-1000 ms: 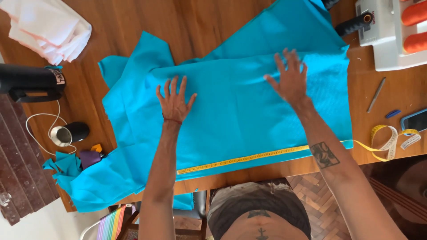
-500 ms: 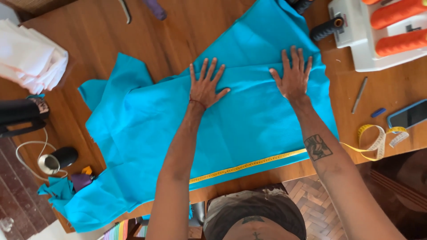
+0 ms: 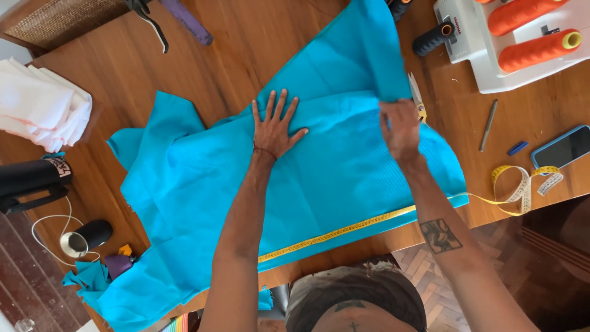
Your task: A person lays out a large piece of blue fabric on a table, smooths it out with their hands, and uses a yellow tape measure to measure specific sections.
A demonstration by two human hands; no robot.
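Your left hand (image 3: 275, 127) lies flat with its fingers spread on the turquoise fabric (image 3: 319, 184), which is spread over the wooden counter (image 3: 239, 55). Your right hand (image 3: 399, 130) pinches the upper edge of a fold in that fabric. A yellow measuring tape (image 3: 344, 231) runs along the near edge of the cloth and curls off to the right, near a phone (image 3: 564, 146). Small scissors (image 3: 418, 98) lie just beside your right hand. Two orange thread cones (image 3: 534, 31) rest on a white machine (image 3: 485, 55), and folded white cloth (image 3: 43, 114) sits far left.
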